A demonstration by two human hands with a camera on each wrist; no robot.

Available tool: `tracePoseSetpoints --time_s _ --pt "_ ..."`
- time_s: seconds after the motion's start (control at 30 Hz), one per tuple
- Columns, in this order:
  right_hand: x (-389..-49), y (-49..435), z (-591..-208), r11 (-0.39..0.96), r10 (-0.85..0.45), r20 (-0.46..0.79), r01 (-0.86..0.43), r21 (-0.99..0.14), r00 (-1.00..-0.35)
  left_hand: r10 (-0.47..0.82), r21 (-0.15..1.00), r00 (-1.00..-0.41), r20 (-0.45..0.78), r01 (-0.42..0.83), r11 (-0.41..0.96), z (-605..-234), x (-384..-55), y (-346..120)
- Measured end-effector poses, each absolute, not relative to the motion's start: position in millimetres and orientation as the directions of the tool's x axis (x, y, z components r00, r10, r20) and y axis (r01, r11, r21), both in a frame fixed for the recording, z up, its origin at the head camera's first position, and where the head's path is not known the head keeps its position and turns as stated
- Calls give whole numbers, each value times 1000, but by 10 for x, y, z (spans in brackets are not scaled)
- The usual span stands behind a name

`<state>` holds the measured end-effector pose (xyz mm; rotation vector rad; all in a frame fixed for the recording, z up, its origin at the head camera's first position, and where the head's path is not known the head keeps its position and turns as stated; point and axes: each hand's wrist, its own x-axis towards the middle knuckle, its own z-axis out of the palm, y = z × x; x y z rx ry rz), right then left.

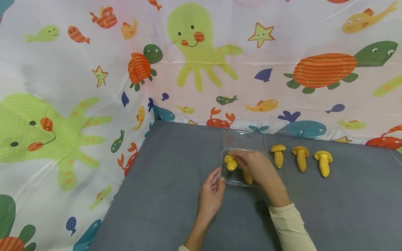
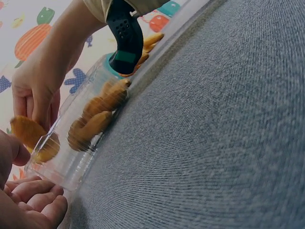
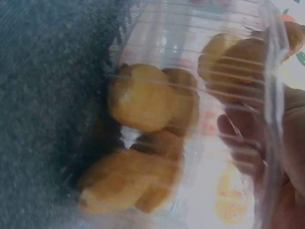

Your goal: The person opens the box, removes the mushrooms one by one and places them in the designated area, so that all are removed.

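Observation:
A transparent plastic clamshell box (image 1: 238,184) stands on the table with its lid (image 1: 246,139) folded back. My left hand (image 1: 211,195) is at the box's near left corner, holding its side between thumb and curled fingers. Reaching in from the right, my right hand (image 1: 255,165) pinches a yellow toy mushroom (image 1: 231,163) over the box's left side. In the left wrist view that mushroom (image 2: 26,131) overlaps the rim. Other mushrooms (image 3: 143,98) lie inside, seen through the wall in the right wrist view; the right hand partly hides them from above.
To the right of the box, three yellow mushrooms (image 1: 300,158) lie in a row on the grey tabletop (image 1: 169,181). A cloth printed with sea animals (image 1: 201,104) hangs behind the table and along its left side. A dark wrist device (image 2: 126,40) sits on the right forearm.

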<state>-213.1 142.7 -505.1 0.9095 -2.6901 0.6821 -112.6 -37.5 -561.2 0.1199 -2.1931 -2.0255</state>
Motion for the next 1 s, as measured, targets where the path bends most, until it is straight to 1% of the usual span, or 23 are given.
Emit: tracePoseSetpoints --time_s 0.17,0.4,0.67,0.87,1.0 --pt "-2085 1495 -4994 703 -470 355 -586 -404 -808 -157 996 -987 47 35 81 -5592 -1118 -393" --pt "-2098 1580 -4960 689 -451 429 -611 -390 -783 -154 996 -986 65 54 78 -5588 -1125 -389" --pt "-2069 1682 -4957 681 -394 446 -581 -446 -804 -159 996 -985 69 59 69 -5611 -1116 -398" --pt "-2073 1764 -4907 694 -340 498 -571 -440 -798 -159 995 -984 77 66 73 -5614 -1112 -397" --pt "-2063 1823 -4886 712 -313 501 -549 -438 -806 -160 995 -984 79 69 71 -5611 -1103 -396"
